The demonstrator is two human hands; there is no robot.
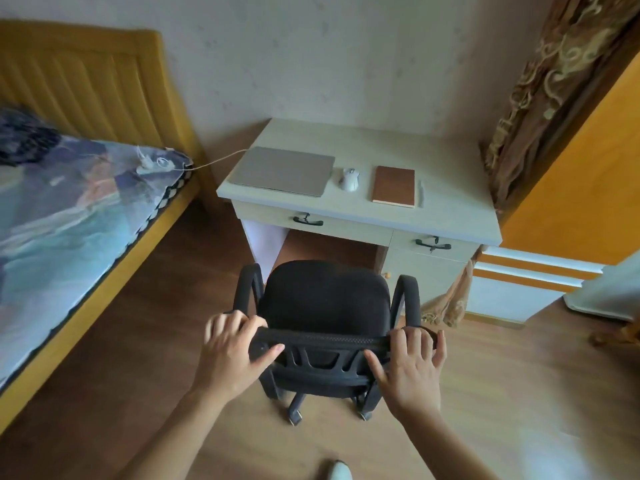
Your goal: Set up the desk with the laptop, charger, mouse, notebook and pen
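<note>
Desk looks set: closed laptop at left w/ charger cable running off its left edge to the bed, where the white charger brick lies. White mouse just right of the laptop, brown notebook next, pen just beside the notebook's right edge. All flat, apart from each other.

Step in hand, prob. the last: chair. Left hand and right hand sit on the top rail of the black office chair, fingers draped over, thumbs behind; loose hold, not a tight clamp.

Next move likely calls for rolling the chair straight fwd into the knee gap under the desk, both hands pushing evenly so the casters don't swerve.

In the way: armrests may meet the drawer fronts; curtain hangs near the right armrest.
</note>
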